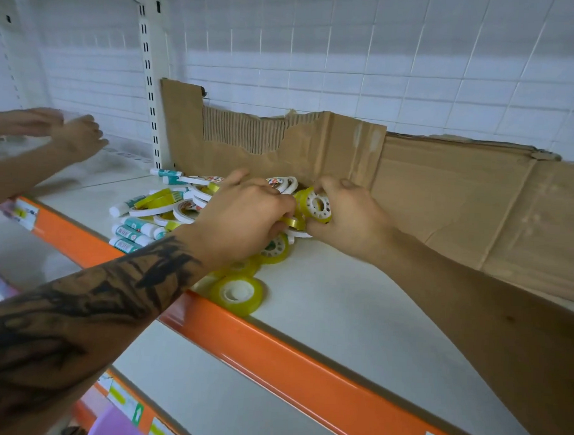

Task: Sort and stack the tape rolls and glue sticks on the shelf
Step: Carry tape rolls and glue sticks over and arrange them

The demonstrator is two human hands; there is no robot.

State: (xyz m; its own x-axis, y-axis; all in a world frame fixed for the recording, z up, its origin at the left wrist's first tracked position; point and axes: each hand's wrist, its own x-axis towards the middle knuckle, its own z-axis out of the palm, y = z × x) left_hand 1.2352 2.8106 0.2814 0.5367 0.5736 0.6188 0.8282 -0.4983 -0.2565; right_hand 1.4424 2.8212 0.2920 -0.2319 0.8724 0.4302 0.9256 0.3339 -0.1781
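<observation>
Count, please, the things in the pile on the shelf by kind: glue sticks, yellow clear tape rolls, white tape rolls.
Glue sticks: at least 6
Yellow clear tape rolls: at least 5
White tape rolls: at least 4
Total: at least 15; the pile hides more, so the exact count cannot be told.

Your left hand [246,212] is palm down, fingers curled, tips pinching at the near side of the right hand's grip. Left forearm comes in from the lower left. Your right hand [348,216] is curled in a grip, thumb on top, forearm coming in from the lower right. Fingertips of both hands nearly meet.
</observation>
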